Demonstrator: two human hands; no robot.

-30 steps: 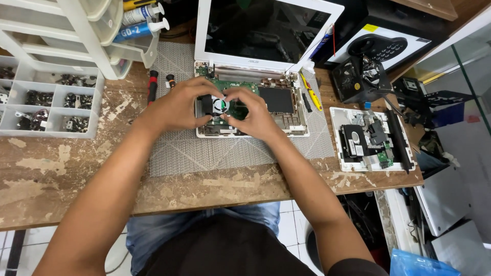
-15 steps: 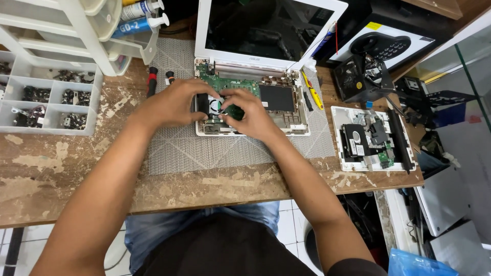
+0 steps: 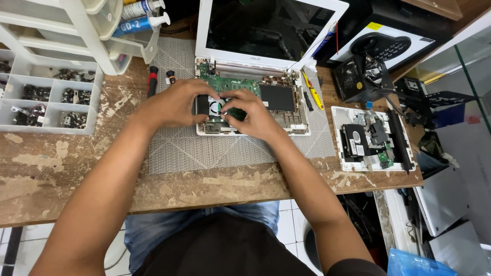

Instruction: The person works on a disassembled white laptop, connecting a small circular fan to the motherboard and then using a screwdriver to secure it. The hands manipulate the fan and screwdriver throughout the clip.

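Both hands work inside the opened white laptop [image 3: 253, 97], its lid up and its base stripped to the green motherboard [image 3: 230, 84]. Left hand [image 3: 176, 105] lies over the left part of the base, fingers curled down onto the black cooling fan [image 3: 215, 106]. Right hand [image 3: 253, 115] pinches a small dark green part [image 3: 236, 113] just right of the fan. Compared with a second ago, the fan's pale hub is more exposed and the right fingertips have shifted slightly right, so the part looks freed or repositioned. A grey cutting mat [image 3: 204, 148] lies under the laptop; a parts organiser tray [image 3: 46, 97] sits left, and a removed white cover with drive [image 3: 371, 140] sits right.
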